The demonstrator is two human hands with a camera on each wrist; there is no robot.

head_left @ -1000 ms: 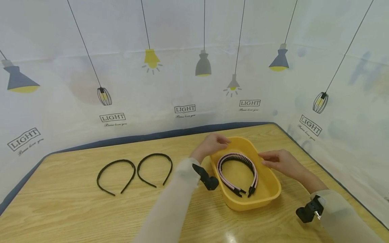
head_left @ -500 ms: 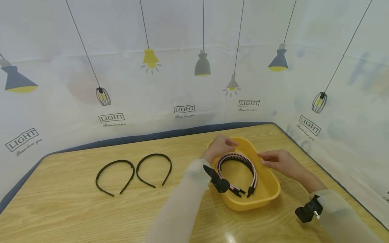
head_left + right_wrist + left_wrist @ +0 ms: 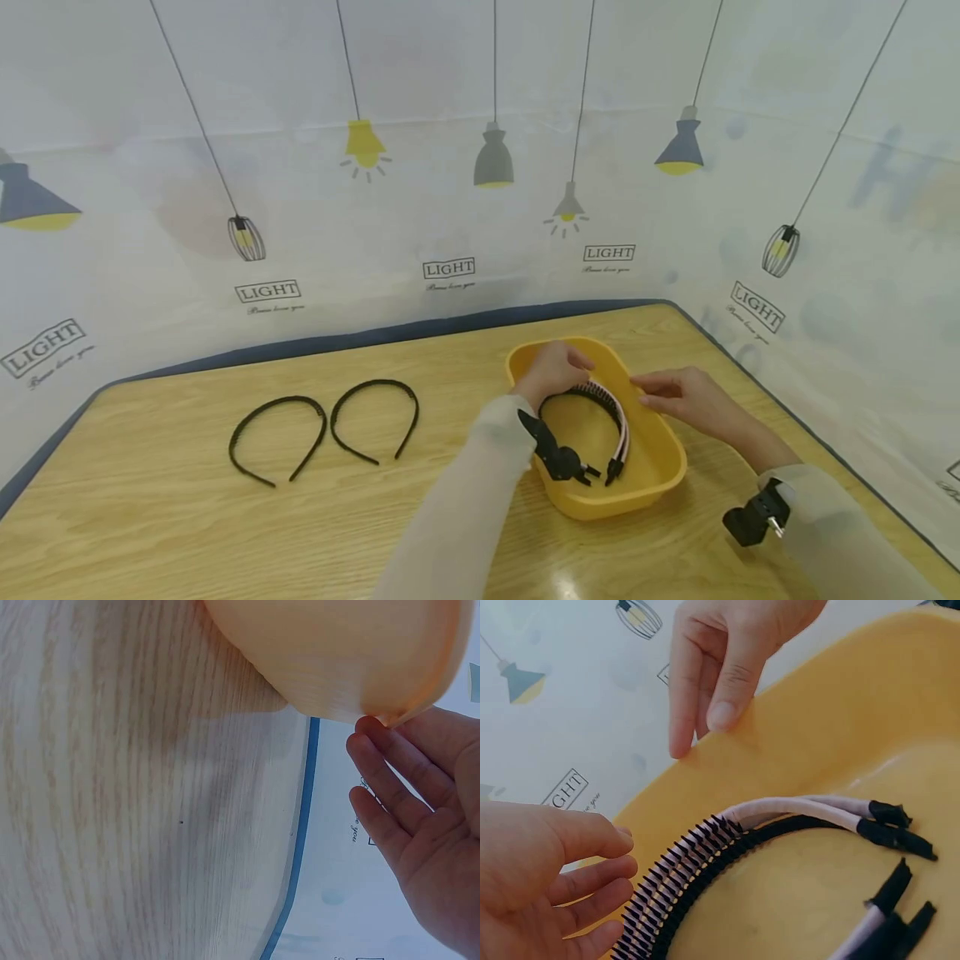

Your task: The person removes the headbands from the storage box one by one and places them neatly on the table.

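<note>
A yellow plastic bin (image 3: pixel 660 458) stands on the table, holding pink and black toothed headbands (image 3: pixel 780 806) nested together. My left hand (image 3: pixel 553 371) reaches over the bin's left side, above the headbands' curved tops. Its fingers are loosely bent with nothing between them; in the left wrist view they hover right beside the teeth. My right hand (image 3: pixel 688 400) pinches the bin's right rim, thumb inside and fingers outside. From the right wrist view, its fingertips (image 3: pixel 367 724) sit under the rim edge. My left forearm hides part of the headbands in the head view.
Two thin black headbands, a left one (image 3: pixel 283 399) and a right one (image 3: pixel 382 382), lie apart from the bin on the wooden table (image 3: pixel 225 542). A white cloth backdrop (image 3: pixel 360 217) printed with lamps rises behind the table's back and right edges.
My left hand has moved right, from the bin's far-left rim to over the headbands. The right hand keeps its pinch on the rim. The view has shifted slightly.
</note>
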